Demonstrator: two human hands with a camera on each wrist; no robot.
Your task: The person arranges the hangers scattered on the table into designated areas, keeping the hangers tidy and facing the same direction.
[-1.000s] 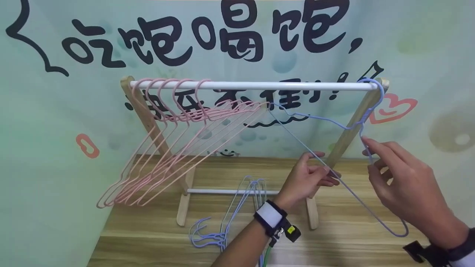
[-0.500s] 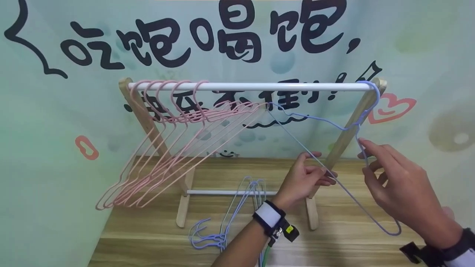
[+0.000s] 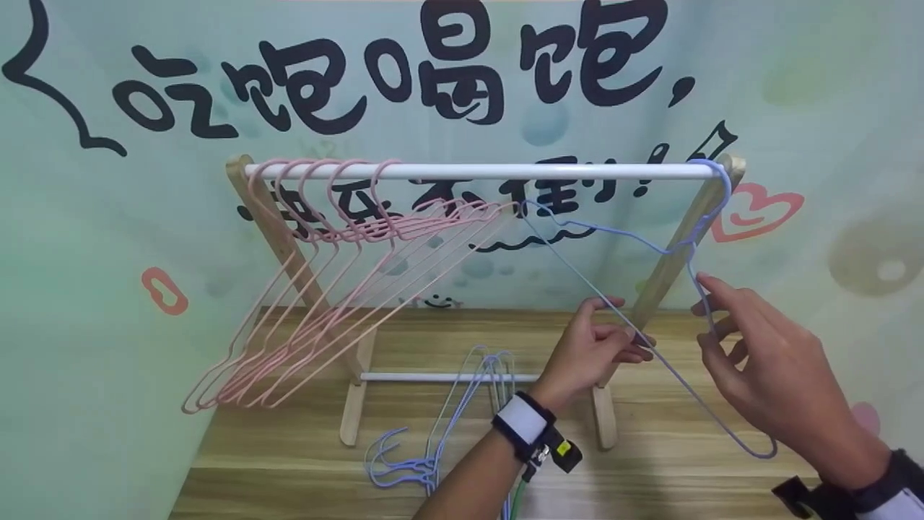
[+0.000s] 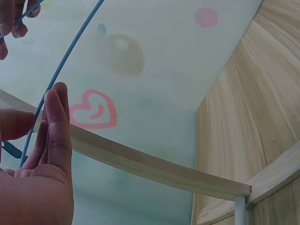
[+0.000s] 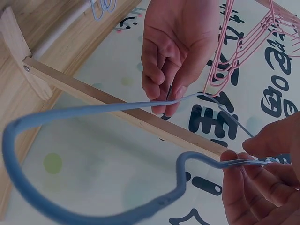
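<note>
A blue wire hanger (image 3: 704, 225) hangs by its hook over the white rail (image 3: 469, 171), at the right end. My left hand (image 3: 592, 347) pinches its long bottom bar between thumb and fingers, as the left wrist view also shows. On the near side, my right hand (image 3: 776, 361) holds the sloping shoulder wire below the neck, thumb opposite the fingers. Several pink hangers (image 3: 361, 231) hang at the rail's left part; their far corners come close to the blue hanger's far corner. The hanger's near corner extends below my right hand.
The rail belongs to a wooden rack with a slanted right post (image 3: 668, 282) and a lower white bar (image 3: 426, 377). Several blue hangers (image 3: 426, 464) lie on the wooden table (image 3: 289, 469) by my left forearm. A printed cloth backdrop (image 3: 180, 217) stands behind.
The whole head view has shifted slightly. My right hand and the blue hanger's near corner have moved a little left; both hands keep their hold.
</note>
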